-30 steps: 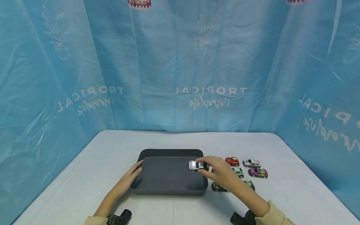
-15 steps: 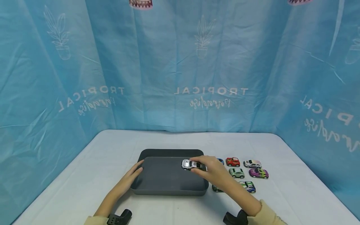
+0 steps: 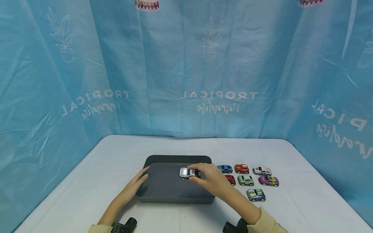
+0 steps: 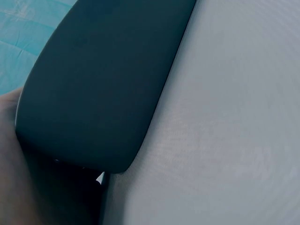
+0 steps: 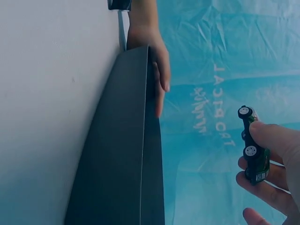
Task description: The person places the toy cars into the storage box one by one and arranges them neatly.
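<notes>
A silver toy car is pinched between the thumb and fingers of my right hand over the dark grey tray. In the right wrist view the toy car is seen from its side and underside, held apart from the tray wall. My left hand rests at the tray's left edge, its fingers fairly straight over the rim. In the left wrist view the tray's outer wall fills much of the picture, and only a blurred part of the hand shows.
Right of the tray lie several toy cars: a blue car, a red car, a light green car, a purple car and a white-green car among them. A blue curtain surrounds the white table.
My right hand has carried the silver toy car leftward, from the tray's right edge further over the tray. More of the cars on the table show now. My left hand stays at the rim.
</notes>
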The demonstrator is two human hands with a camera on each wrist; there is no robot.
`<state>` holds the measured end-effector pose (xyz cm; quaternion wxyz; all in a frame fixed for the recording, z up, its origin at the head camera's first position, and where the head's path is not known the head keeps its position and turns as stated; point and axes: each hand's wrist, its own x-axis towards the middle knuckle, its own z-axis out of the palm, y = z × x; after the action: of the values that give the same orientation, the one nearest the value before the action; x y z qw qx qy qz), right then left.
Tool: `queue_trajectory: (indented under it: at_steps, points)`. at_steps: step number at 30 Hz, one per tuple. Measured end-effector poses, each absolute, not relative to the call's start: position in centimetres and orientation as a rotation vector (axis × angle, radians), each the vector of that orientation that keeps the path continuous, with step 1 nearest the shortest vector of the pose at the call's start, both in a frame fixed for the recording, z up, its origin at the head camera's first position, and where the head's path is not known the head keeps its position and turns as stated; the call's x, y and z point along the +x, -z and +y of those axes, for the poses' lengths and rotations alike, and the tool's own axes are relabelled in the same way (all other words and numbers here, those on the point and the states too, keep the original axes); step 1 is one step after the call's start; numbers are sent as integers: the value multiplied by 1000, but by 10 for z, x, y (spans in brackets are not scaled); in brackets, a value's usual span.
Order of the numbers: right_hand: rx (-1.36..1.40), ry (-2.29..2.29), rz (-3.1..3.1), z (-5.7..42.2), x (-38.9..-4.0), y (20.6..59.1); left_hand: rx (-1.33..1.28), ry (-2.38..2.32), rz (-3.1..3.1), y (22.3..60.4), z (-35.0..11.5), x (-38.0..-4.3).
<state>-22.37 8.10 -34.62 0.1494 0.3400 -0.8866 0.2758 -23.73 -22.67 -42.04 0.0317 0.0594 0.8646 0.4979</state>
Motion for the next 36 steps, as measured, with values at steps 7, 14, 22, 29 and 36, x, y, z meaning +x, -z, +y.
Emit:
queue_trajectory:
  at_steps: [7, 14, 22, 29, 36]
  points:
    - [990, -819, -2561, 68, -223, 347, 195, -1532, 2662, 420, -227, -237]
    - [989, -806, -2572, 55, -222, 348, 197, -1542, 2664, 420, -227, -236]
    - [1026, -836, -2590, 42, -221, 350, 178, -1543, 2683, 421, -226, -236]
    - [1032, -814, -2591, 32, -221, 357, 151, -1545, 2683, 420, -225, -236]
    - [1021, -832, -2629, 27, -222, 362, 144, -1541, 2691, 420, -224, -236]
